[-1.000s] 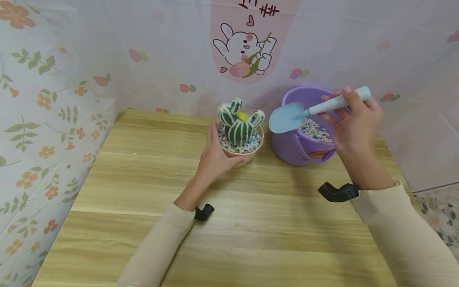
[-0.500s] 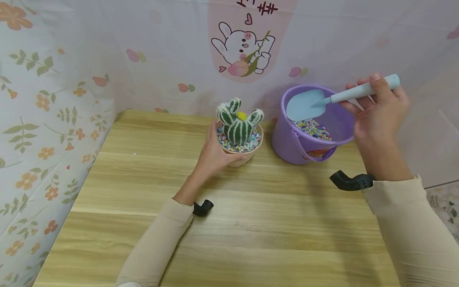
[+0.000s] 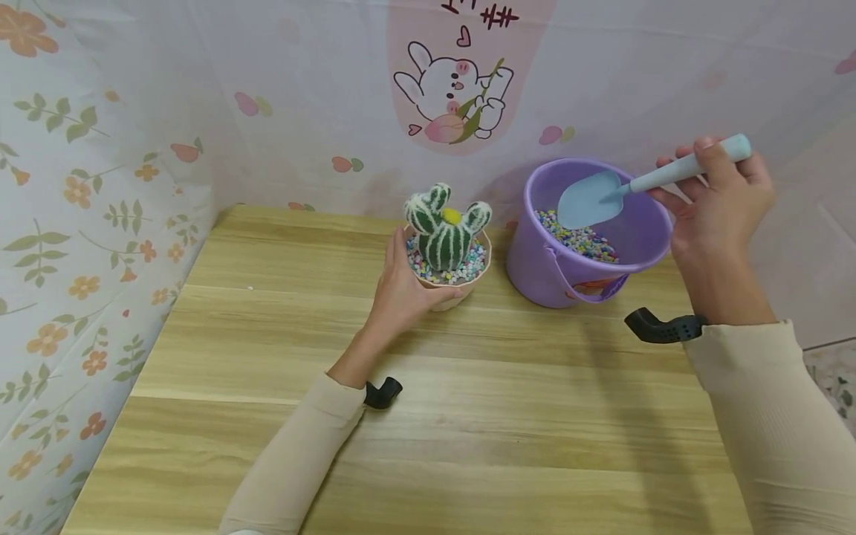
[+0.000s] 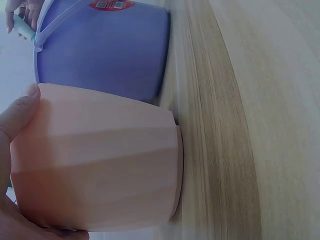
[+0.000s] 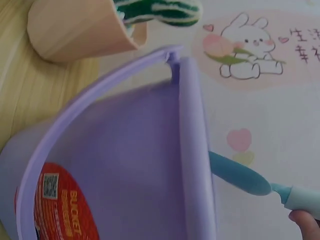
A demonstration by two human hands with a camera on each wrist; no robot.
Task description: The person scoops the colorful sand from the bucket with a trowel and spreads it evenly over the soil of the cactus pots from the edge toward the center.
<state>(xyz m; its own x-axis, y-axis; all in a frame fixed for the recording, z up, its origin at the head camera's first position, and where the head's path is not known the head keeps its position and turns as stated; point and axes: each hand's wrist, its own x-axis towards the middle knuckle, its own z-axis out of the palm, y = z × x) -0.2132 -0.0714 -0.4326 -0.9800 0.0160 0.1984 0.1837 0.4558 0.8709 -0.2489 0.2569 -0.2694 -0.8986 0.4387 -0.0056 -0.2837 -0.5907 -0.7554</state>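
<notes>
My left hand [image 3: 403, 291] grips the side of a peach flower pot [image 4: 100, 155], its thumb near the rim. In the pot stands a green-and-white knitted-looking cactus [image 3: 446, 241] with a yellow top, ringed by coloured pebbles [image 3: 461, 276]. At the right my right hand [image 3: 725, 197] holds a light blue trowel [image 3: 591, 200] by its pale handle. The trowel's blade hangs over the mouth of a purple bucket [image 3: 545, 271], dipping behind the rim in the right wrist view. Small multicoloured pebbles [image 3: 588, 244] lie inside the bucket.
Everything stands on a wood-grain table [image 3: 468, 416]. A white printed cloth [image 3: 294, 96] with a rabbit picture hangs right behind the pot and bucket. The bucket's handle [image 3: 582, 293] hangs down on its near side. A tiny white speck [image 3: 250, 287] lies on the table's left.
My right hand has carried the trowel to the right, from between the pot and bucket to over the bucket's mouth. The left hand keeps its grip on the flower pot.
</notes>
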